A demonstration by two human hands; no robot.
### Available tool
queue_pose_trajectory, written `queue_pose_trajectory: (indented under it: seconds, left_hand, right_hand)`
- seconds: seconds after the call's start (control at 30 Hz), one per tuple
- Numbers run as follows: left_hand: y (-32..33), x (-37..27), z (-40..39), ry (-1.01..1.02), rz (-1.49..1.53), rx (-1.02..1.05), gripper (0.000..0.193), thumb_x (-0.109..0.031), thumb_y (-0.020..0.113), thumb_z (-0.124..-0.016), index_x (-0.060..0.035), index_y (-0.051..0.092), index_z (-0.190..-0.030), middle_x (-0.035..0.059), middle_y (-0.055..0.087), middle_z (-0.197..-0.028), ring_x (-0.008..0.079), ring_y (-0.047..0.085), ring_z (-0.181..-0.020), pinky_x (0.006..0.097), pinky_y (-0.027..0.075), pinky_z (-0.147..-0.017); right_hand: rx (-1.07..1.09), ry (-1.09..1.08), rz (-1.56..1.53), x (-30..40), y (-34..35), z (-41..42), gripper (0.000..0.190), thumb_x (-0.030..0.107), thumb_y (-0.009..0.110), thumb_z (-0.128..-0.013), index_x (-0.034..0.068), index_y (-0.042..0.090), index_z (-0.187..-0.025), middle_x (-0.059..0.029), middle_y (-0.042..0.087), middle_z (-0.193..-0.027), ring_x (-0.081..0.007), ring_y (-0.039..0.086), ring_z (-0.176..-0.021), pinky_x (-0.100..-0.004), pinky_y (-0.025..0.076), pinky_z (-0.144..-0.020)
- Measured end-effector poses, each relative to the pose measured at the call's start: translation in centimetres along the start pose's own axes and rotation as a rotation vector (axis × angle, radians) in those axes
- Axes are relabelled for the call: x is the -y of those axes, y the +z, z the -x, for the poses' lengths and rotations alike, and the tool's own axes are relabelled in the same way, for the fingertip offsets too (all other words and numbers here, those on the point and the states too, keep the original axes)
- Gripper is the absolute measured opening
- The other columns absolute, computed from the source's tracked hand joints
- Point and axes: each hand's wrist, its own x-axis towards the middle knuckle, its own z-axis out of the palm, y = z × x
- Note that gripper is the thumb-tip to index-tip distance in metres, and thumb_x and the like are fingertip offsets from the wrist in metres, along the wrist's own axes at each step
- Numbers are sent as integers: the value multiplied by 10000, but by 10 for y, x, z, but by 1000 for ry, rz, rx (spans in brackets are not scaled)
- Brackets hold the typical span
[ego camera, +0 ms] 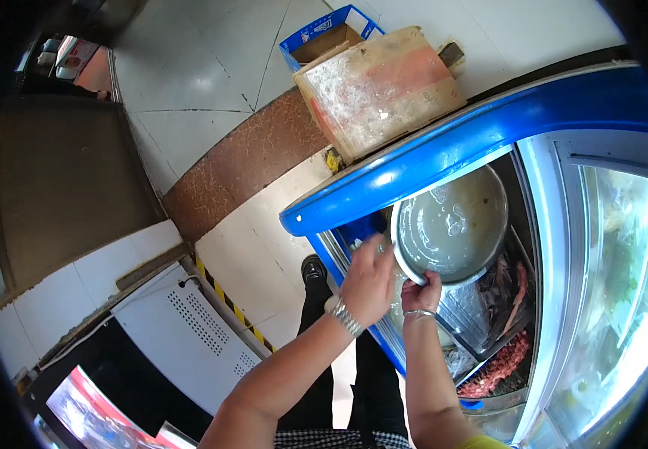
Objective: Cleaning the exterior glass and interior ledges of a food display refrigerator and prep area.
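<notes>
Inside an open display case with a blue rim, a round metal basin (453, 230) holds cloudy liquid with some foam. My right hand (422, 293), with a bangle at the wrist, grips the basin's near rim. Left of the basin is my left hand (367, 278), wearing a metal-band watch (344, 315); its fingers are blurred, and I cannot tell whether they hold anything. Beneath and beside the basin lie a metal tray (464, 320) with dark pieces, probably meat or fish, and a heap of red minced meat (500, 367).
The case's thick blue edge (413, 168) curves behind the basin. Beyond it stand a worn cardboard box (380, 90) and a blue carton (324, 35). A lit glass section (621, 280) is at the right. A white perforated panel (189, 331) stands at the left, beside black-and-yellow floor tape (228, 303).
</notes>
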Motion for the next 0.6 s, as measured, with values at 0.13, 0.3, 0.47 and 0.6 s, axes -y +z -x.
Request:
queue_pose_trajectory:
  seconds: [0.13, 0.3, 0.47, 0.6]
  left_hand:
    - [30, 26, -48, -405, -590, 357, 595, -212, 435, -850, -72, 297, -1412, 201, 143, -1481, 392, 122, -1377, 595, 127, -1079]
    - [56, 86, -83, -425, -742, 477, 603, -295, 456, -866, -210, 274, -1435, 117, 96, -1532, 337, 102, -1403, 568, 63, -1096]
    - [75, 93, -67, -462, -677, 412, 393, -225, 371, -912, -228, 483, -1289, 132, 351, -1398, 318, 338, -1289, 487, 290, -1026]
    - [62, 69, -84, -357, -817, 690, 529, -235, 635, -755, -165, 529, -1269, 117, 479, -1303, 285, 499, -1165, 405, 434, -891]
  right_hand:
    - [-85, -101, 17, 18, -4, -2, 149, 106, 547, -772, 85, 573, -917, -22, 645, -855, -149, 632, -676, -249, 488, -471]
    - [9, -46, 177, 44, -33, -11, 156, 121, 598, -746, 91, 580, -898, -12, 641, -856, -161, 621, -688, -265, 489, -505]
    - [87, -5, 243, 64, -38, -15, 139, 90, 571, -746, 70, 577, -883, -30, 621, -864, -181, 624, -765, -294, 504, -572]
    - [59, -44, 260, 66, -29, -14, 137, 102, 567, -752, 66, 584, -883, -34, 622, -866, -193, 628, -731, -292, 499, -534]
